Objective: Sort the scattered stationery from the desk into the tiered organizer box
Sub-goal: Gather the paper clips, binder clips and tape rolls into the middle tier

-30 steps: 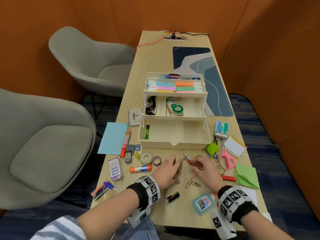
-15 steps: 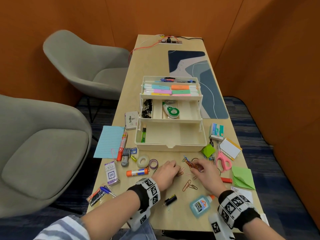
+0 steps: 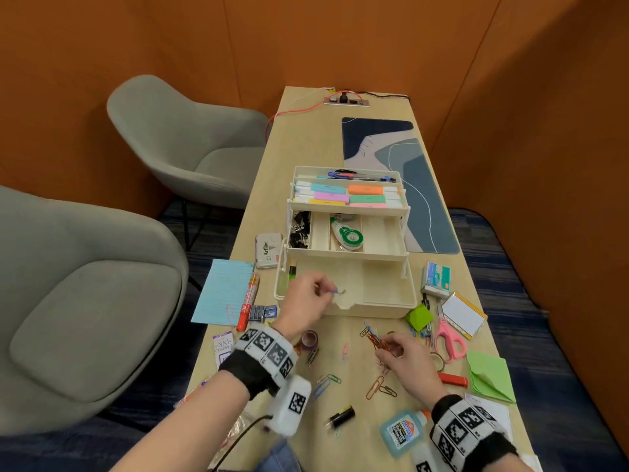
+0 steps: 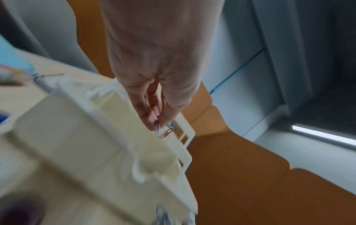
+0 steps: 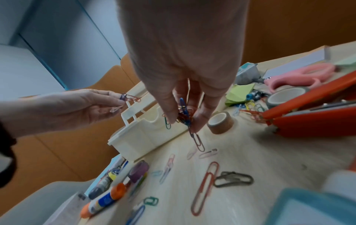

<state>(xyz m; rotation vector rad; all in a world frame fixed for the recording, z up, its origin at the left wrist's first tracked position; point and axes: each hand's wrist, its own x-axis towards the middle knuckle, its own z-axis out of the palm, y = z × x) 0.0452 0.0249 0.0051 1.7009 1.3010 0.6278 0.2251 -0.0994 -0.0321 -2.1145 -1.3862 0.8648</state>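
From the head view, the left hand [image 3: 304,299] is pinching a few paper clips [image 3: 337,291] over the bottom tray of the organizer box [image 3: 374,303], while the right hand [image 3: 406,361] is gripping a bunch of clips [image 3: 379,342] just above the desk [image 3: 360,434].

The left wrist view is showing the fingertips [image 4: 150,120] closing on the clips above the tray.

The right wrist view is showing more loose clips [image 5: 204,187] lying on the desk. Releasing low inside one compartment should be keeping them together.
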